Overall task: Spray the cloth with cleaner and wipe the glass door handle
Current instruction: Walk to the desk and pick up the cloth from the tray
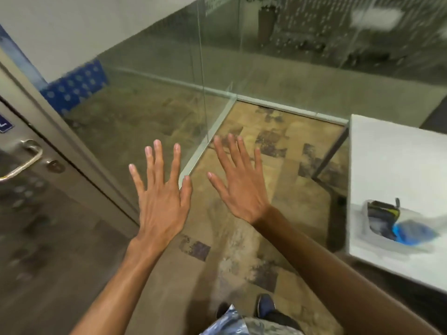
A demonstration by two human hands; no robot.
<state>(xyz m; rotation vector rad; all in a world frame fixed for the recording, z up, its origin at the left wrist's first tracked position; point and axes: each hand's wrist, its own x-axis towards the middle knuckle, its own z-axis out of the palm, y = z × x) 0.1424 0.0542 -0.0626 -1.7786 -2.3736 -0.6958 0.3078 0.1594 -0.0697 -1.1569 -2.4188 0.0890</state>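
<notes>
both hands are held out flat over the floor [242,238], backs up. the left hand [160,204] has its fingers [158,155] spread wide and holds nothing; the right hand [242,187] is splayed the same way and is just as empty. the two are near each other but apart.

the door handle [24,158], a curved metal lever, sits at the far left edge on a grey door [36,226], with a round keyhole [55,165] just beside it. a small blue sign [4,124] above the handle carries a white mark, too blurred to read.

on the right a white bench [396,170] holds a spray bottle [383,216] lying on its side with blue liquid inside, on top of a pale cloth [367,234]. any label on the bottle is too smeared to make out. both lie well apart from the hands.

a glass wall [169,93] stands ahead, meeting a metal floor strip.
</notes>
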